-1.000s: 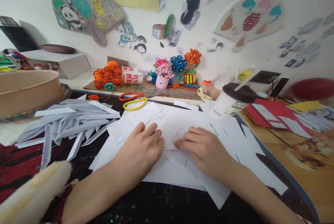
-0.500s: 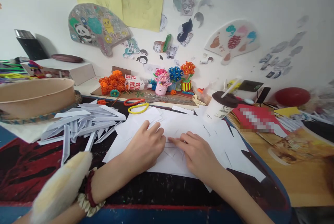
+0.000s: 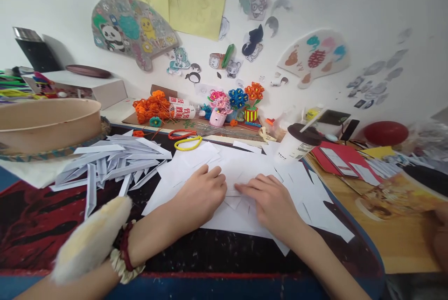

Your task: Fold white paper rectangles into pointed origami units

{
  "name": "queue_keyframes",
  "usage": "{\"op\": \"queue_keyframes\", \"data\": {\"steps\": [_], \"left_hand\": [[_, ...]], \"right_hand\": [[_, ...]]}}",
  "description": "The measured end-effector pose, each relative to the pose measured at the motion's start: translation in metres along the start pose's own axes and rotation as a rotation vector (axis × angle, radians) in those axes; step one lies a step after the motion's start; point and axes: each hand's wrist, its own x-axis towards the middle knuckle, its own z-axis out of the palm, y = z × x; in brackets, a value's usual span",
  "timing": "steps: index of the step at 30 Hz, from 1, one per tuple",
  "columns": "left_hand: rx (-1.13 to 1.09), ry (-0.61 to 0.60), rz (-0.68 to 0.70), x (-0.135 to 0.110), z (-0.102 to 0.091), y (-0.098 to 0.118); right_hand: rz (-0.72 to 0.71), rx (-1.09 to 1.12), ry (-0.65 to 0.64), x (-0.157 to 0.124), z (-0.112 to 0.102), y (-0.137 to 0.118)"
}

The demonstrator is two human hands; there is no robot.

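Between my hands a small folded piece of white paper (image 3: 234, 193) lies on top of larger white sheets (image 3: 224, 223). My left hand (image 3: 203, 193) is closed, its curled fingers at the left end of that piece; the fingertips are mostly hidden. From the other side my right hand (image 3: 271, 199) holds the piece's right part, index finger stretched along it and the other fingers bent; its thumb is out of sight. To the left of my left hand is a heap of folded white paper strips (image 3: 115, 160). Scissors with yellow and red handles (image 3: 188, 143) lie behind the sheets.
A lidded cup with a straw (image 3: 297, 143) stands at the sheets' back right. A large round basin (image 3: 49, 122) is at the left. Beaded flower pots (image 3: 217, 117) line the wall side. Part of another hand (image 3: 441, 232) appears at the right edge, by a picture-printed item (image 3: 402, 197).
The view has shifted slightly. Both my hands stay at the paper with nearly the same pose. A blurred hand has come into view at the right edge.
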Motion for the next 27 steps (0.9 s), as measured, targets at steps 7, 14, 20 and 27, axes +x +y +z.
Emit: {"op": "queue_keyframes", "data": {"steps": [7, 14, 20, 27], "left_hand": [[-0.004, -0.014, -0.008, 0.001, -0.002, 0.001], [-0.029, -0.052, -0.039, 0.001, -0.004, 0.001], [-0.072, -0.082, -0.072, 0.001, -0.007, 0.002], [-0.224, -0.096, -0.193, 0.005, -0.015, -0.008]], "right_hand": [[0.208, 0.203, 0.037, -0.001, -0.002, 0.008], [0.4, 0.371, 0.082, -0.005, 0.003, 0.014], [0.458, 0.463, 0.117, -0.007, 0.004, 0.015], [0.419, 0.502, 0.099, 0.001, -0.004, 0.016]]}}
